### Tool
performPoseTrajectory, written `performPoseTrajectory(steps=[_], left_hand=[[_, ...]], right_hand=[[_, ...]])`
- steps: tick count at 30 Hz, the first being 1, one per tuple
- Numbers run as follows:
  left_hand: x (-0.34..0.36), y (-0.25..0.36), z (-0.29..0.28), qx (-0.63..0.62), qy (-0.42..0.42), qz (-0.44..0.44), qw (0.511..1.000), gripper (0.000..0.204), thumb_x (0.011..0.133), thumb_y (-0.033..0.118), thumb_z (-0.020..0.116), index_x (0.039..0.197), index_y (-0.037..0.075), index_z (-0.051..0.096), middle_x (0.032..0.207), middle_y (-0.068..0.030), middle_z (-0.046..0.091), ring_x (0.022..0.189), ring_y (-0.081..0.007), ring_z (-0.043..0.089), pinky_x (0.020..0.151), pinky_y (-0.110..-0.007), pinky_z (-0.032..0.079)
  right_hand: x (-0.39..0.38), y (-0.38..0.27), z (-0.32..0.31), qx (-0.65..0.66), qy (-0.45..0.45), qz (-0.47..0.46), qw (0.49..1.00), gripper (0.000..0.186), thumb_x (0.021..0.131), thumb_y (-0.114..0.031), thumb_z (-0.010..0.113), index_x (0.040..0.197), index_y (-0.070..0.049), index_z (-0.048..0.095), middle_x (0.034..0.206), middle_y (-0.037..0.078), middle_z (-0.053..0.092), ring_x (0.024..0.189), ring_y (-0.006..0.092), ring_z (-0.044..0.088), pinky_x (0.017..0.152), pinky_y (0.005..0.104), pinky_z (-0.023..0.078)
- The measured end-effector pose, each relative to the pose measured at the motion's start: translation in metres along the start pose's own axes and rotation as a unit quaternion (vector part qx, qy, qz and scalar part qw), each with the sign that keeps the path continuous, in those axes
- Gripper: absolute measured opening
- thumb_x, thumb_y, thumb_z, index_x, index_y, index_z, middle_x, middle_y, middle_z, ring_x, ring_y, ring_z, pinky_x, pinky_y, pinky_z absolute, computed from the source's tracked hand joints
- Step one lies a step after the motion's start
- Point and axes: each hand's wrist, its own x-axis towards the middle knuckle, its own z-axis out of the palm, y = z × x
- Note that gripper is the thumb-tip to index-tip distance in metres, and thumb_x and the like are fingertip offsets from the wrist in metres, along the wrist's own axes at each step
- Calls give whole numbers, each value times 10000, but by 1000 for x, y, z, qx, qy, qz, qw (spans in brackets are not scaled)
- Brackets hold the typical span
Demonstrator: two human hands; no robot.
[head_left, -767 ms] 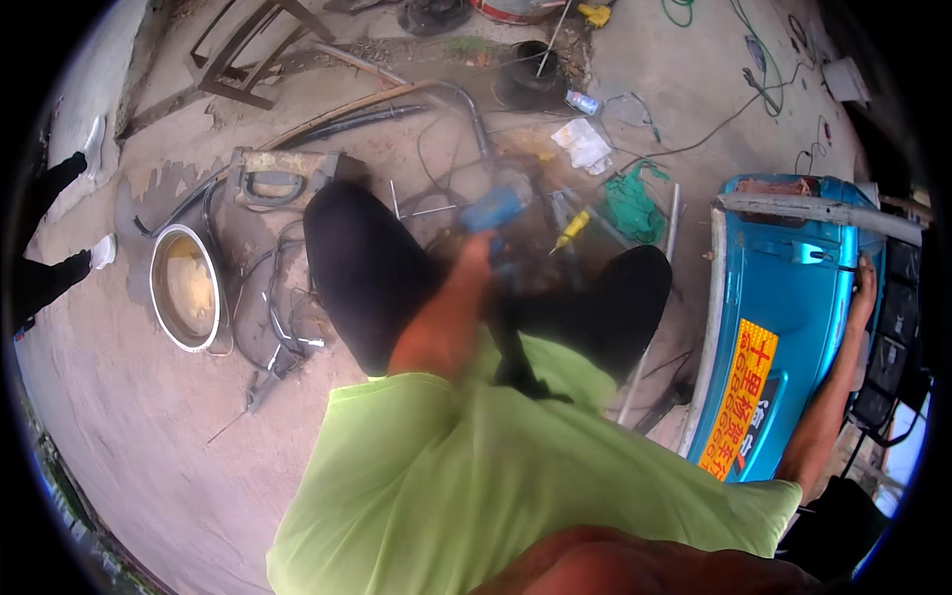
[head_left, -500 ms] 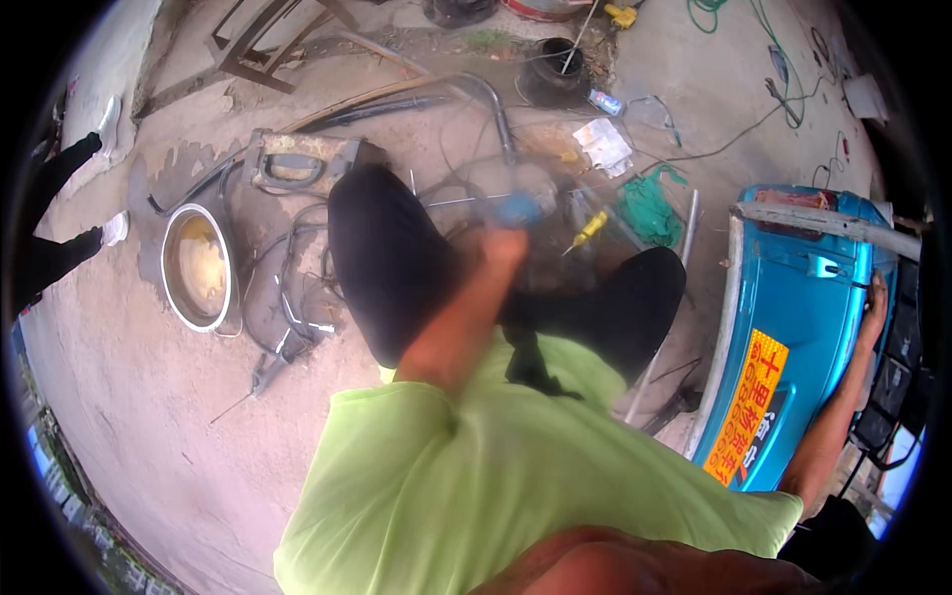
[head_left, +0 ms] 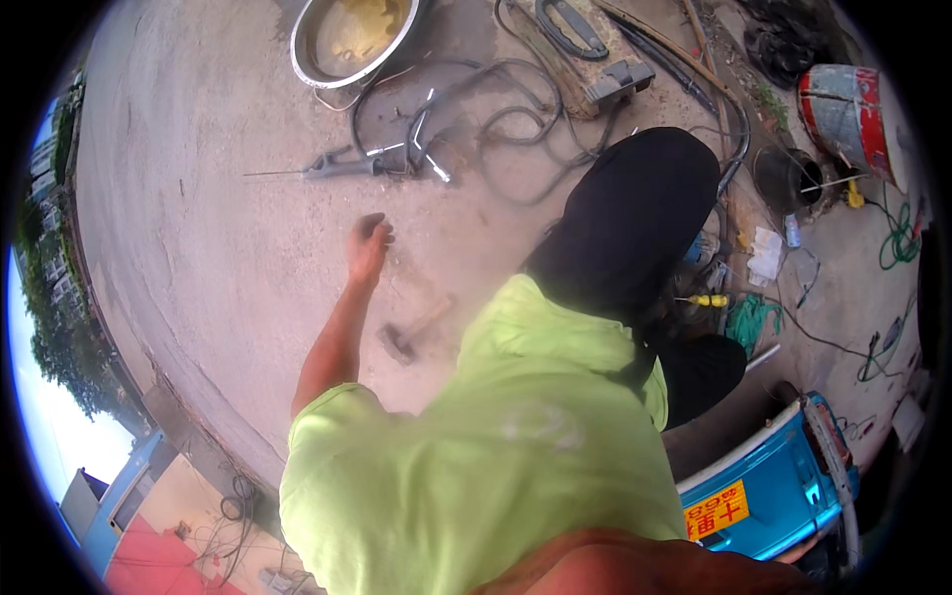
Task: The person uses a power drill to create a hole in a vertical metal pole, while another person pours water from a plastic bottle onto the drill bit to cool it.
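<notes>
My left hand (head_left: 367, 253) hangs over the concrete, fingers loosely bent and apart, nothing visible in them. Just below it lies a hammer (head_left: 399, 342), its head toward me and its blurred wooden handle running up to the right. Above the hand is a grey welding electrode holder (head_left: 342, 164) with a thin rod sticking out to the left and black cable (head_left: 540, 124) looped behind it. By the blue metal vehicle panel (head_left: 769, 491) at the lower right, only a sliver of my right hand or forearm (head_left: 799, 548) shows; its fingers are hidden.
A metal basin (head_left: 297, 50) holding brownish liquid stands at the top. A box-shaped machine with a handle (head_left: 570, 30) sits right of it. Beyond my knee are a yellow-handled screwdriver (head_left: 708, 300), green netting (head_left: 752, 322), a dark pot (head_left: 788, 177) and a red-and-grey bucket (head_left: 843, 114).
My view and body have turned left. My left hand has left the blurred blue object between my knees and reached out over the ground near the hammer. The right hand has mostly dropped from sight.
</notes>
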Motion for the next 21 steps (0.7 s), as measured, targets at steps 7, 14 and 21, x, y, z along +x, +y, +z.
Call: performPoseTrajectory(steps=[7, 14, 21], left_hand=[[-52, -182, -110, 106, 53, -374, 920, 308, 911, 279, 677, 1167, 110, 649, 941, -48, 670, 798, -201, 670, 688, -388, 530], [19, -115, 5, 13, -46, -263, 964, 435, 913, 270, 670, 1283, 46, 626, 1035, -75, 704, 891, -216, 698, 756, -376, 545], [201, 78, 49, 136, -14, 207, 969, 445, 929, 249, 672, 1267, -39, 642, 1179, -201, 716, 1104, -267, 681, 959, -373, 510]], right_hand=[[-19, -36, 37, -35, -8, 5, 999, 624, 1057, -511, 412, 1504, -84, 500, 1466, 152, 541, 1280, 293, 556, 1125, 415, 401], [-42, -36, 44, -33, 3, 15, 999, 650, 1058, -539, 379, 1503, -80, 496, 1462, 161, 546, 1276, 306, 569, 1111, 432, 430], [-74, -19, 20, -37, 9, 59, 998, 677, 1059, -566, 345, 1502, -76, 493, 1458, 170, 551, 1273, 318, 582, 1098, 450, 460]])
